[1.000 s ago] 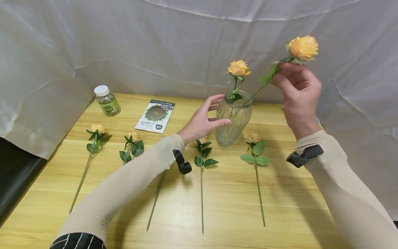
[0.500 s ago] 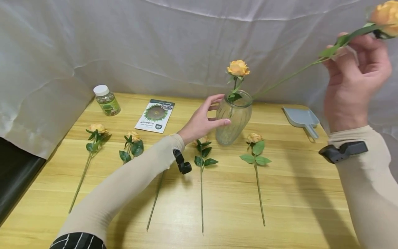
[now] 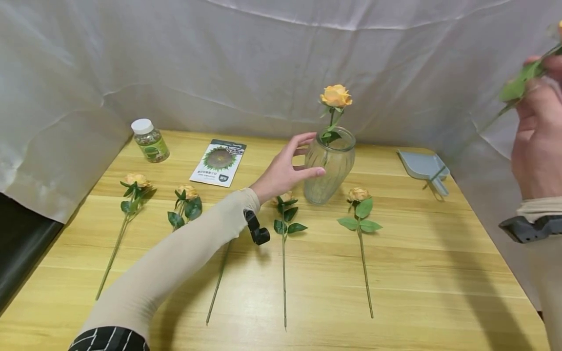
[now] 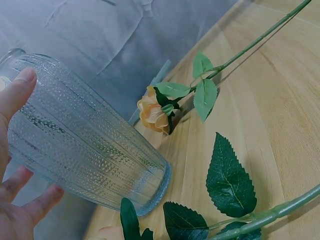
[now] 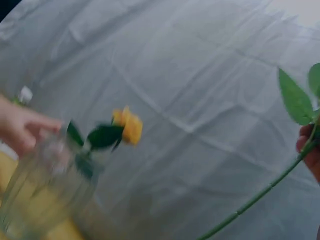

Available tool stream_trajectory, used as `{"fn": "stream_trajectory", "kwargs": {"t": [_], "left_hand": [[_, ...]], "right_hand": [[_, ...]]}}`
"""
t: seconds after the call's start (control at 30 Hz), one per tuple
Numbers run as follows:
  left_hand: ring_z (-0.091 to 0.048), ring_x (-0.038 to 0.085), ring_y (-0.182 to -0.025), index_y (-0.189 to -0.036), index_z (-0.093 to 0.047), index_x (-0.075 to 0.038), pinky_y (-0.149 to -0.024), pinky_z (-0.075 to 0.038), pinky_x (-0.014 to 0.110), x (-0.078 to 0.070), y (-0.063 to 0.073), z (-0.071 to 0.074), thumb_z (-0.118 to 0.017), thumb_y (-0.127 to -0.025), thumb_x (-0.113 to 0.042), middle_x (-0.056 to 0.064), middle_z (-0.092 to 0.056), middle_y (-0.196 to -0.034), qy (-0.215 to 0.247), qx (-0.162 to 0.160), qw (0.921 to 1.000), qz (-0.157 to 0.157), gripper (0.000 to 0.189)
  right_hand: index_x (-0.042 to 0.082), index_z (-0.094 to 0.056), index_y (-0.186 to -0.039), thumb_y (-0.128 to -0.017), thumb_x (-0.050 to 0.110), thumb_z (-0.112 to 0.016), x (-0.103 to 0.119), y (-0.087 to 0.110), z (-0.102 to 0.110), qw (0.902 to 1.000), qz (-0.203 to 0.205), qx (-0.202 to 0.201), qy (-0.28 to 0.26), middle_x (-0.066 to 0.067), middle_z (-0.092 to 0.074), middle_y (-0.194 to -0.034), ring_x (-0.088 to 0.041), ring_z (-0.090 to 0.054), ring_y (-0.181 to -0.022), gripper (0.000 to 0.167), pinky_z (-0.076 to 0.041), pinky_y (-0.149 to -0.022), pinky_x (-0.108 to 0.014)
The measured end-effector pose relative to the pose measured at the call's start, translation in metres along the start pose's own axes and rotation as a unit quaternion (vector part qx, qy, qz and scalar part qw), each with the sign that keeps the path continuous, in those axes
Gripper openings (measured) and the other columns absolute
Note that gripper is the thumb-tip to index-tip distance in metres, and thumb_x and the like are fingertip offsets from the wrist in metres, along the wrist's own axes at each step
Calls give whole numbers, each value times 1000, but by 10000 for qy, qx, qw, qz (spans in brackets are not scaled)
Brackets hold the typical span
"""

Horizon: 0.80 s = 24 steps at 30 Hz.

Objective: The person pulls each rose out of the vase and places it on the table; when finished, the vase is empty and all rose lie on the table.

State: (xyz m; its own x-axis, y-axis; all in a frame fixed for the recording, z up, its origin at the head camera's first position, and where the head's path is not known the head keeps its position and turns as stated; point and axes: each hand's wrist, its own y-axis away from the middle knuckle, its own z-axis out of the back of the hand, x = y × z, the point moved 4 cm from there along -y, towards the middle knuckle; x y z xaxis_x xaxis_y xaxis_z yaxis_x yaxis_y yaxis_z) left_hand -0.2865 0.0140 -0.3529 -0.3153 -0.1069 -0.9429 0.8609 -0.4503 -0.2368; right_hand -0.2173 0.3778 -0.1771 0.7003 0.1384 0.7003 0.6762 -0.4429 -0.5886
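My left hand (image 3: 285, 170) grips the side of a ribbed clear glass vase (image 3: 329, 170), thumb in front and fingers behind. In the left wrist view, the thumb lies along the textured glass of the vase (image 4: 85, 130). One yellow-orange rose (image 3: 336, 96) stands in the vase, its bloom above the rim. My right hand (image 3: 542, 126), partly cut off at the right edge, pinches another rose by its stem beside the green leaves (image 3: 520, 85). That stem (image 5: 250, 205) slants downward in the right wrist view. The bloom is mostly out of frame.
Several roses lie on the wooden table, including one at far left (image 3: 137, 181), one before the vase (image 3: 284, 243) and one to the right (image 3: 362, 224). A seed packet (image 3: 218, 163), white-capped jar (image 3: 150, 140) and grey-blue dustpan (image 3: 423, 165) stand behind. Satin cloth (image 3: 263, 63) hangs around.
My right hand has drawn its rose out of the vase and carried it far to the right, uncovering the dustpan. The left hand stays on the vase.
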Motion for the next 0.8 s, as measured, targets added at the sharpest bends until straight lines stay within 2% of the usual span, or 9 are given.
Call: {"fn": "stream_trajectory", "kwargs": {"t": [0.17,0.23,0.3,0.37,0.43,0.6,0.73,0.77,0.8], "left_hand": [[-50,22,-151,-167,-38,-30,-115,-58,34,1,-1,-1,-90,-93,-33,0,-45,-167,-6,21,10000,-28,90],[-49,23,-151,-167,-37,-30,-115,-58,34,2,-1,-1,-90,-93,-33,0,-45,-167,-1,24,10000,-29,90],[-49,23,-152,-167,-37,-30,-115,-58,34,2,-1,0,-90,-93,-33,0,-44,-168,-9,17,10000,-16,91],[-49,24,-152,-167,-37,-30,-115,-58,34,2,0,0,-90,-93,-33,1,-44,-168,-23,5,10000,-3,91],[-49,24,-152,-167,-37,-31,-116,-58,35,2,-1,0,-90,-93,-33,1,-44,-168,-27,14,10000,-4,91],[-50,23,-151,-167,-37,-31,-115,-58,35,2,-1,0,-90,-93,-35,0,-44,-168,-65,13,10000,-8,91],[-50,22,-151,-167,-37,-32,-116,-58,35,2,-1,0,-89,-94,-33,0,-44,-168,-94,-6,10000,27,90],[-49,22,-151,-167,-37,-32,-116,-58,35,2,-2,0,-89,-94,-32,-1,-44,-168,-98,-3,9999,38,90],[-49,22,-152,-167,-36,-32,-116,-58,35,2,-2,0,-89,-94,-31,-1,-43,-169,-93,0,9999,53,90]], "right_hand": [[-16,-65,-127,-99,-16,-67,-13,12,30,9967,-605,494,231,-23,-73,-129,-27,-73,-105,29,-66,-88,-23],[-12,-68,-131,-100,-12,-68,-17,17,40,9882,-819,785,1029,-14,-78,-122,-20,-76,-97,30,-66,-86,-18],[-6,-70,-135,-103,-8,-67,-22,23,50,9665,-953,1100,2112,-2,-80,-119,-9,-76,-95,32,-63,-84,-11],[3,-70,-141,-106,-2,-66,-25,29,59,9302,-965,1406,3252,12,-77,-117,1,-73,-96,35,-59,-84,-5],[11,-68,-146,-108,5,-64,-28,35,66,8920,-979,1677,4082,22,-72,-120,7,-70,-99,39,-55,-86,-1],[12,-65,-150,-108,9,-67,-38,48,80,8663,-1326,2224,4272,24,-72,-122,7,-71,-96,42,-56,-86,-2],[11,-65,-150,-108,13,-69,-48,56,88,8472,-1704,2657,4273,22,-75,-114,4,-73,-91,42,-59,-82,-6],[9,-65,-149,-108,12,-69,-51,58,89,8469,-1796,2742,4188,21,-76,-112,2,-74,-90,41,-60,-81,-7],[8,-66,-148,-108,9,-69,-54,60,91,8530,-1960,2804,3941,19,-77,-113,1,-74,-91,40,-61,-80,-9]]}}
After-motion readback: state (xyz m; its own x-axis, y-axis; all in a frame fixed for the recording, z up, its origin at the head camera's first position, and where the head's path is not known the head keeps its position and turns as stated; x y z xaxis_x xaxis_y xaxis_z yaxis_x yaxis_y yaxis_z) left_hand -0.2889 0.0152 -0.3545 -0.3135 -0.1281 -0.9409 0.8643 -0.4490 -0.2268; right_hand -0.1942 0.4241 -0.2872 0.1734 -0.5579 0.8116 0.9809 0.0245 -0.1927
